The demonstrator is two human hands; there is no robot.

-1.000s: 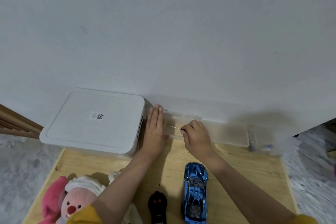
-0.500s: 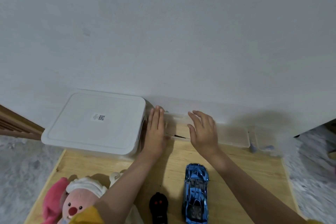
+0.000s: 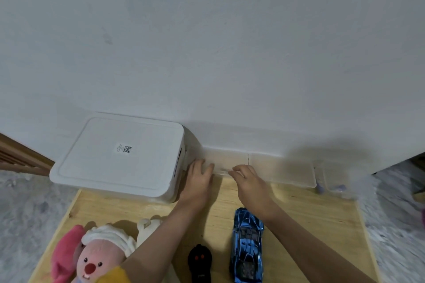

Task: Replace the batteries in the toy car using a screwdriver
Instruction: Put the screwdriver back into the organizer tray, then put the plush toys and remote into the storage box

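Note:
The blue toy car (image 3: 247, 246) stands on its wheels on the wooden table (image 3: 310, 218), nose pointing away from me. A black remote (image 3: 199, 262) lies to its left. A flat clear plastic box (image 3: 276, 167) sits against the wall. My left hand (image 3: 197, 179) rests flat on the box's left end with its fingers together. My right hand (image 3: 250, 181) has its fingers curled down onto the box's front rim. A thin pale streak shows between the two hands, too blurred to name. No screwdriver is clearly visible.
A white lidded storage bin (image 3: 119, 156) stands at the back left, touching the wall. A pink plush toy (image 3: 99, 257) lies at the front left. Small clear containers (image 3: 333, 177) sit at the back right. Grey carpet surrounds the table.
One second ago my right hand pinched a thin screwdriver over the clear box. It then opened flat above the box, and its fingers now curl onto the front rim. My left hand stayed put.

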